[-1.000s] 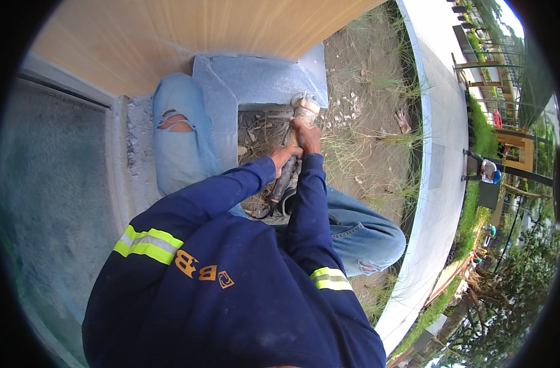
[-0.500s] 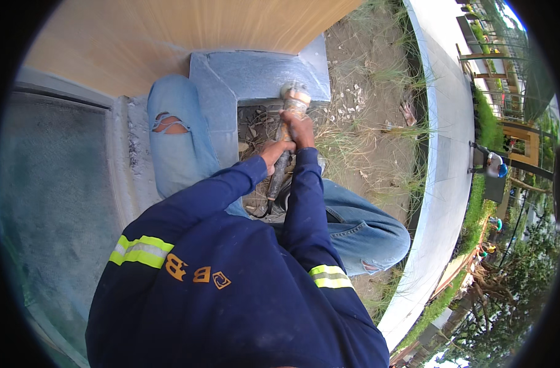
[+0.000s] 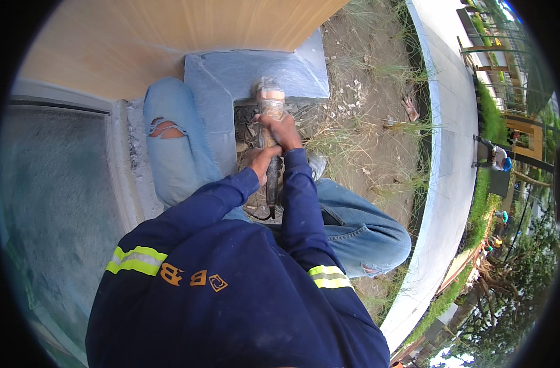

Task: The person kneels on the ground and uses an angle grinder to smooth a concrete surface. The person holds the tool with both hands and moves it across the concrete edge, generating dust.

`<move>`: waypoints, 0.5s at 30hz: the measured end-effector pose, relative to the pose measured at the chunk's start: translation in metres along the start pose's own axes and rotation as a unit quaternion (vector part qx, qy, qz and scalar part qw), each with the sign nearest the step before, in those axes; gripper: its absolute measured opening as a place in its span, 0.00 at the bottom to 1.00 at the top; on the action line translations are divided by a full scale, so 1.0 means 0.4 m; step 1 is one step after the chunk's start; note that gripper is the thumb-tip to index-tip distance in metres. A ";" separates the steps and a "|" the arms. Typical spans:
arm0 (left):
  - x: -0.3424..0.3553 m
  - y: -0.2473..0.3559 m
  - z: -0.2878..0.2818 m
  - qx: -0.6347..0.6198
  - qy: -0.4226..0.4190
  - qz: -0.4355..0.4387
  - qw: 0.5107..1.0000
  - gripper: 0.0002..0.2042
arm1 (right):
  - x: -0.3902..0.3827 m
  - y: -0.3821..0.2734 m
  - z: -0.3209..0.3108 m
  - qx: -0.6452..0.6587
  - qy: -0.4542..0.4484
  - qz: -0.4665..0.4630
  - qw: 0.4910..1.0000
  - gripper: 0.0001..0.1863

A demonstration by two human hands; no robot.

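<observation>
My right hand (image 3: pixel 281 130) grips a dusty, wrapped power tool (image 3: pixel 271 95), likely a grinder, just behind its rounded head. Lower on the same tool, my left hand (image 3: pixel 261 161) is closed round the dark body, with the right hand beside and above it. The tool's head is at the front edge of a grey stone ledge (image 3: pixel 302 76); whether it touches cannot be made out. A black cord hangs from the rear end, between my bent legs in torn jeans. Broken chips and debris (image 3: pixel 252 132) lie in the recess beneath the ledge.
A tan wall (image 3: pixel 169 37) rises behind the ledge; a dark panel in a pale frame (image 3: pixel 62 196) is at left. Dirt with grass tufts (image 3: pixel 372 153) borders a pale curved walkway (image 3: pixel 445 172) at right. A person in a blue helmet (image 3: pixel 499 158) and other small figures are farther off.
Both hands and the tool have moved left along the ledge's edge, the tool's head shifting left and slightly up while the tool swung more upright in the picture.
</observation>
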State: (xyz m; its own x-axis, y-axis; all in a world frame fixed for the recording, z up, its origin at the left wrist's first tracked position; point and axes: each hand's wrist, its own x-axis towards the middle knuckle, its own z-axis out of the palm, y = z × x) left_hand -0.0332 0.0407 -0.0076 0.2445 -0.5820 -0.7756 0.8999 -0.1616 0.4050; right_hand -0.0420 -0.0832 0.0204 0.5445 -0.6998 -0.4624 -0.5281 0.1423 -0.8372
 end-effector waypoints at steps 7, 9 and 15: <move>0.036 0.065 0.106 0.060 -0.099 -0.065 0.991 0.12 | 0.024 -0.026 -0.121 -0.009 0.121 0.055 0.991 0.26; 0.035 0.056 0.075 0.064 -0.089 -0.044 0.993 0.09 | 0.022 -0.034 -0.088 -0.010 0.074 0.027 0.997 0.27; -0.025 0.010 -0.006 0.000 -0.017 0.007 1.000 0.12 | -0.022 -0.029 0.009 -0.038 -0.027 0.009 0.999 0.26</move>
State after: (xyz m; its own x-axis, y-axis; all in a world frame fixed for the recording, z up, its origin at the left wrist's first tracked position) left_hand -0.0311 0.0479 0.0006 0.2453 -0.6114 -0.7523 0.8959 -0.1535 0.4169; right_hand -0.0384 -0.0759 0.0330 0.5675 -0.6588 -0.4939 -0.5852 0.0994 -0.8048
